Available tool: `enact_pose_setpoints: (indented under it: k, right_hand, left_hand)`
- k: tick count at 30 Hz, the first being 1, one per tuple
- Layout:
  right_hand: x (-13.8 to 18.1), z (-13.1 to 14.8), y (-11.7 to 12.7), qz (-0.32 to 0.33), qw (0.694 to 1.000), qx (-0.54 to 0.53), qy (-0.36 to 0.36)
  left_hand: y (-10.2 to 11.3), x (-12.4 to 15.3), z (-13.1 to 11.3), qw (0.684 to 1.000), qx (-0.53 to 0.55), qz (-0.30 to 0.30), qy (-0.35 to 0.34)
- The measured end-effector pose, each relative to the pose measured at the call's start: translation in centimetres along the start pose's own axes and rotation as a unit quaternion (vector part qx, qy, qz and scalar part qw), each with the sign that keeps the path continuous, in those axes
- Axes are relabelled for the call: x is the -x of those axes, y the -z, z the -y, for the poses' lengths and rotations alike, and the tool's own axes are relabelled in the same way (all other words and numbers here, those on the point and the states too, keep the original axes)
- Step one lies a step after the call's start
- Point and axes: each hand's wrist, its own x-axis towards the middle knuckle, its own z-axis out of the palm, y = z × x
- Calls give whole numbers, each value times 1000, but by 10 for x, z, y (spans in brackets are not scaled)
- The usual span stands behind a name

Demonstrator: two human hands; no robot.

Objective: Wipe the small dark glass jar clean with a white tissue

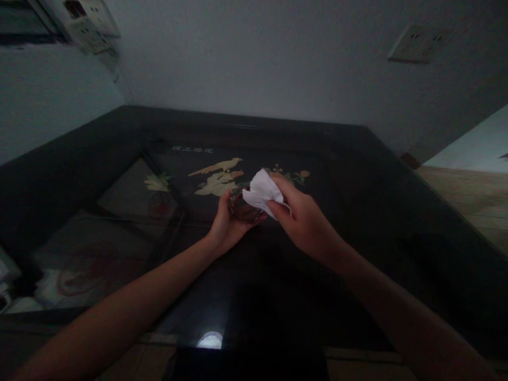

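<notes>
My left hand [227,225] is closed around a small clear glass [243,209], held above a dark table [357,222]. A crumpled white tissue [262,191] is pinched in my right hand [304,219], and it presses against the rim of the glass. Both hands meet over the middle of the table, just in front of a pale bird-and-flower inlay [218,177] on its top. The light is dim and the inside of the glass is hard to make out.
The glossy tabletop reflects a spot of light [210,339] near its front edge. A grey wall stands behind with sockets [416,43] at the upper right and a fixture [89,24] at the upper left. Light wooden floor [472,196] shows at the right.
</notes>
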Motion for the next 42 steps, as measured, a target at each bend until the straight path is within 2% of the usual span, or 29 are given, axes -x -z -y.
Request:
enact_pose_setpoints:
  k: [2, 4, 8, 12, 17, 23, 26, 31, 33, 37, 42]
  right_hand:
    - [1, 2, 9, -64, 998, 22, 8]
    - [4, 6, 13, -89, 995, 46, 30]
    - [10, 14, 2, -18, 987, 122, 107]
    - [13, 16, -22, 46, 950, 273, 145]
    - [19, 12, -43, 106, 922, 343, 145]
    - [30, 15, -55, 87, 889, 442, 85]
    - [28, 10, -60, 74, 896, 426, 98]
    - [22, -4, -63, 36, 918, 362, 159]
    - [21, -7, -63, 32, 929, 322, 177]
    - [20, -10, -59, 59, 956, 215, 191]
    - [15, -10, -47, 96, 967, 138, 189]
  left_hand:
    - [1, 0, 0, 1000, 12, 15, 11]
    - [1, 0, 0, 999, 16, 28, 14]
    - [-2, 2, 0, 999, 38, 18, 5]
    - [-7, 6, -1, 999, 29, 15, 32]
    - [-7, 4, 0, 999, 11, 25, 45]
    - [-3, 1, 5, 997, -16, 57, 40]
    - [-4, 2, 5, 998, -11, 46, 49]
    - [-6, 4, 2, 999, -7, -16, 49]
    - [-6, 5, 1, 998, -14, -17, 51]
    - [-6, 6, 0, 998, -31, -8, 53]
    - [-8, 7, -1, 998, -28, -15, 46]
